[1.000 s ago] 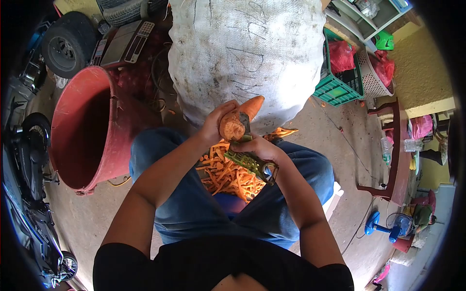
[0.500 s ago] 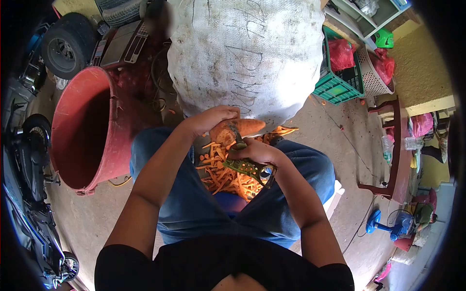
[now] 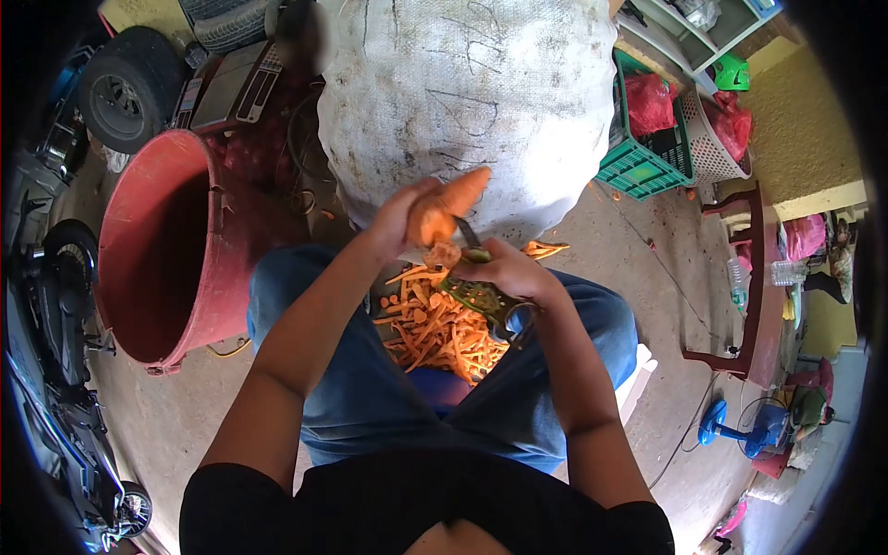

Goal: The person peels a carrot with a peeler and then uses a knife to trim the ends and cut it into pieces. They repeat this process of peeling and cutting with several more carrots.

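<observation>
My left hand (image 3: 401, 220) is closed around a large orange carrot (image 3: 462, 192), its narrow end tilted up and to the right. A flat, bright cut face shows at the carrot's thick end, and a brownish end piece (image 3: 444, 255) is just below it. My right hand (image 3: 507, 274) grips a knife whose dark blade (image 3: 465, 228) lies close against the cut end. The knife's green, spotted handle (image 3: 479, 296) extends below the palm toward the wrist. Beneath both hands, between my knees, is a heap of carrot peelings and cut pieces (image 3: 444, 335).
A big white woven sack (image 3: 472, 102) stands right in front. To the left is a red barrel (image 3: 199, 250), with a motorcycle (image 3: 65, 370) beyond it. A green crate (image 3: 647, 166) and a white basket (image 3: 712, 139) stand at the right, and a blue fan (image 3: 740, 430) farther back.
The carrot has swung up, its tip now pointing to the upper right. Its thick end has gone from brownish to a clean orange cut, with the end piece below. The knife has turned slightly.
</observation>
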Motion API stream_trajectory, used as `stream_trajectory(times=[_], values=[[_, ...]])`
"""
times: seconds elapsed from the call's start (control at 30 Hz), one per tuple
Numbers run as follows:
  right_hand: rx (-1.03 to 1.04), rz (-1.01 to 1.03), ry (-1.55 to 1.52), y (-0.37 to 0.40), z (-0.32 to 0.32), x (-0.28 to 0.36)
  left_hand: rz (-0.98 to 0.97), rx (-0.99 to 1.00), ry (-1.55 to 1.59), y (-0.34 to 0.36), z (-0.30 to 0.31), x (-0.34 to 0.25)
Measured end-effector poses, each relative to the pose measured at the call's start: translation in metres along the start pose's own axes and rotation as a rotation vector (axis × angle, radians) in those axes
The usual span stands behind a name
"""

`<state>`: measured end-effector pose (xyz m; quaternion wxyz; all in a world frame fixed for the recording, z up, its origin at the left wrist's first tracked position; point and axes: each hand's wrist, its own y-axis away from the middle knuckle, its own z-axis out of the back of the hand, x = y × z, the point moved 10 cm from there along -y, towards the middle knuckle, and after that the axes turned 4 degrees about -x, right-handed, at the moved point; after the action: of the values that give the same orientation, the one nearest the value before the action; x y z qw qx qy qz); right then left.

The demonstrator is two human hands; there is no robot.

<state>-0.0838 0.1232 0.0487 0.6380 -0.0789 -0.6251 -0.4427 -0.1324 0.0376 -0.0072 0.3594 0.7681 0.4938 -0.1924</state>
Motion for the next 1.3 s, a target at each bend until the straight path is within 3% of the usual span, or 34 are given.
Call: stream_trajectory(times=[0.1,0.13,0.27,0.33,0.37,0.43,0.57,0.73,1.07,1.3], values=[[-0.02,0.028,-0.157,0.001,0.022,-0.025,0.021,0.04,0.062,0.003,0.001,-0.016],[-0.102,0.07,-0.108,0.006,0.034,-0.022,0.111,0.092,0.136,0.002,0.001,-0.008],[-0.201,0.119,-0.097,0.004,0.038,-0.018,0.126,0.135,0.086,0.0,-0.009,0.004],[-0.24,0.185,0.104,0.001,0.035,-0.011,0.146,0.002,0.03,0.003,-0.002,0.008],[-0.24,0.185,0.104,0.001,0.034,-0.01,0.146,0.002,0.03,0.005,-0.004,0.007],[-0.394,0.245,0.486,0.004,0.04,0.002,0.158,0.09,0.025,0.01,-0.016,0.005],[-0.461,0.27,0.608,0.004,0.039,0.005,0.133,-0.018,-0.002,0.007,-0.008,0.01],[-0.487,0.23,0.815,0.002,0.03,0.01,0.054,0.149,0.087,0.008,-0.026,0.007],[-0.576,0.298,0.843,0.007,0.029,0.018,0.065,0.222,0.179,0.007,-0.028,0.012],[-0.659,0.237,0.813,0.004,0.036,0.009,-0.038,0.04,0.047,0.005,-0.015,0.008]])
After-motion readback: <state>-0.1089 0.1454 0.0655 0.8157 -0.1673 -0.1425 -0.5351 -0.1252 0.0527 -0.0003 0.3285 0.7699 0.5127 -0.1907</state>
